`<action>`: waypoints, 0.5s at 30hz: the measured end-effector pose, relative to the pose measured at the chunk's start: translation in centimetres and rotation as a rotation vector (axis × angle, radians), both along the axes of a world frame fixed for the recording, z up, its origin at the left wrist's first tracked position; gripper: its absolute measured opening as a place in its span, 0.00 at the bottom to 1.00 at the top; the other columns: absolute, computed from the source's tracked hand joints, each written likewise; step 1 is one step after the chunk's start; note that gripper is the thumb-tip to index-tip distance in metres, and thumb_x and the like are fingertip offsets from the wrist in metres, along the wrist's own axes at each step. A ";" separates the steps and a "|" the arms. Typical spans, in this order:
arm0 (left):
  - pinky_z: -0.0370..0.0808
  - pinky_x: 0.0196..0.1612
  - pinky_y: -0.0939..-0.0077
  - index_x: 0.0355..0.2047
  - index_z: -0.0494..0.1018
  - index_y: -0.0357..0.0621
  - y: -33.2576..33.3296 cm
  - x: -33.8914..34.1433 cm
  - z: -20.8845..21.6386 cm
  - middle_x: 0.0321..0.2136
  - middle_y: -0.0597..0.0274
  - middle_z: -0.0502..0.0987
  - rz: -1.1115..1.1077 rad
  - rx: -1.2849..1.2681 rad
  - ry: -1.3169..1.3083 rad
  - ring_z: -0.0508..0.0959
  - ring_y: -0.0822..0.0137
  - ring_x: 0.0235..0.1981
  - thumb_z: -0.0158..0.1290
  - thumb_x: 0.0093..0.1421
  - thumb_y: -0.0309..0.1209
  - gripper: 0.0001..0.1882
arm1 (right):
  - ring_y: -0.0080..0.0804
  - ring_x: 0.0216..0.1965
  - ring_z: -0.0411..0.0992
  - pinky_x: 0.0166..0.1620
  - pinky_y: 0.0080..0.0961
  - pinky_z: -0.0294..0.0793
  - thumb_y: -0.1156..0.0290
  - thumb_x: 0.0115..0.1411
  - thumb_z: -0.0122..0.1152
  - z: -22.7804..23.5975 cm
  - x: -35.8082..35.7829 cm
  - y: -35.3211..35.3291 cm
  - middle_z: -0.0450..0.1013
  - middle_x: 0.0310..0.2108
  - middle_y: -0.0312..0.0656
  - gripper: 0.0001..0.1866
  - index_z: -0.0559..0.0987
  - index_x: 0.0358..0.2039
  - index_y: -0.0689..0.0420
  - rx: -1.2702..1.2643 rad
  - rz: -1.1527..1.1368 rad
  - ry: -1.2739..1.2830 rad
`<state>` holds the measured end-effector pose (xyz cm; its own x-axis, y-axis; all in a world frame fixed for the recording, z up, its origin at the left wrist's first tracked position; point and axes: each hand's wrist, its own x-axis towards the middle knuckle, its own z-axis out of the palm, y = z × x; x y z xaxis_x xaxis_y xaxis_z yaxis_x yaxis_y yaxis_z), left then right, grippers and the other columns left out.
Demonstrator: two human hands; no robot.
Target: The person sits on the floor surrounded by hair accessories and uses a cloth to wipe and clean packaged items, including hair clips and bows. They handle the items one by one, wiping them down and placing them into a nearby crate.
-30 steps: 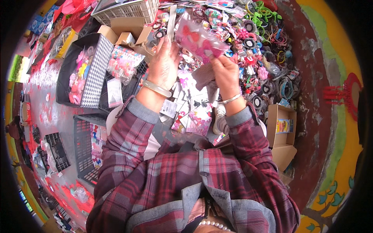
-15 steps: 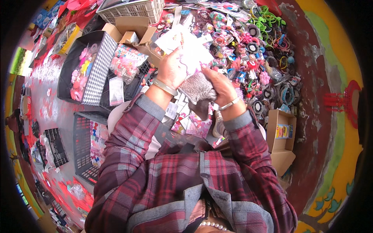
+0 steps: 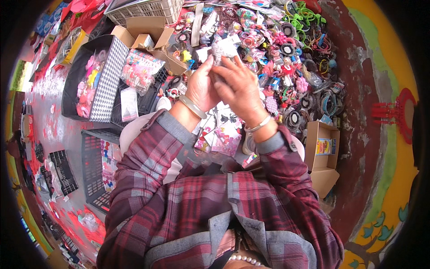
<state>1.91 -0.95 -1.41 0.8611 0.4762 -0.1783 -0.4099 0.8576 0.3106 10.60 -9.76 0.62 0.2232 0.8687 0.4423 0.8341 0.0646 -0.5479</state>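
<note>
My left hand (image 3: 201,88) is closed round the lower end of a fuzzy grey-pink piece of fabric (image 3: 217,51), now bunched into a narrow strip. My right hand (image 3: 242,92) lies against the left, its bent fingers over the same fabric; they are slightly blurred. Most of the piece is hidden by the fingers, so its exact kind cannot be made out. White cards (image 3: 230,45) show just beyond the fingertips. Below the hands, more white cards and pink printed packets (image 3: 226,140) lie between my knees.
A big heap of hair ties and trinkets (image 3: 286,62) spreads at the right, with green hoops (image 3: 304,18) behind. An open cardboard box (image 3: 323,150) stands by the right knee. At the left are a houndstooth bin (image 3: 107,78), a grey crate (image 3: 92,168) and an open carton (image 3: 150,28).
The fuzzy fabric, spread between my hands before, is now gathered narrow and points away from me. My right hand has moved up and left against my left hand.
</note>
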 end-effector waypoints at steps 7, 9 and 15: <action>0.61 0.56 0.63 0.54 0.58 0.45 -0.7 -0.7 0.9 0.52 0.58 0.64 -0.062 0.068 -0.083 0.64 0.61 0.53 0.32 0.63 0.49 0.26 | 0.49 0.57 0.55 0.57 0.48 0.50 0.64 0.53 0.55 -0.1 -0.5 0.2 0.62 0.54 0.45 0.20 0.71 0.48 0.47 0.085 -0.065 -0.086; 0.58 0.58 0.64 0.55 0.57 0.45 -1.4 -0.5 1.0 0.53 0.58 0.63 -0.087 0.029 -0.055 0.63 0.62 0.55 0.30 0.65 0.45 0.24 | 0.49 0.57 0.57 0.56 0.46 0.52 0.65 0.53 0.55 -0.8 0.6 0.7 0.63 0.52 0.47 0.20 0.71 0.48 0.49 0.121 -0.112 -0.090; 0.63 0.55 0.65 0.53 0.58 0.38 -0.3 -0.9 -0.6 0.49 0.57 0.67 -0.129 0.110 -0.143 0.68 0.63 0.50 0.32 0.65 0.40 0.22 | 0.43 0.43 0.71 0.46 0.29 0.68 0.69 0.55 0.54 -2.0 3.7 1.4 0.72 0.39 0.49 0.13 0.75 0.41 0.57 0.196 -0.204 0.210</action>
<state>1.04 -1.21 -2.05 0.9288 0.3706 -0.0027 -0.3460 0.8698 0.3518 14.35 -8.39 -1.41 0.4874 0.6998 0.5222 0.7113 0.0287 -0.7023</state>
